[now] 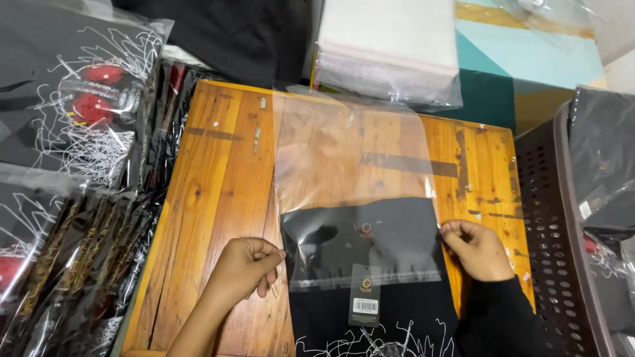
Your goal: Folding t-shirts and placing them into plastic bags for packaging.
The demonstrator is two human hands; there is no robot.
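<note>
One head-worn view, looking steeply down and forward, close over the wooden bench [218,198], with both hands low in frame near its front edge.

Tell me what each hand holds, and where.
Both grip the clear plastic bag at its open end: left hand on its left edge, right hand on its right.
</note>
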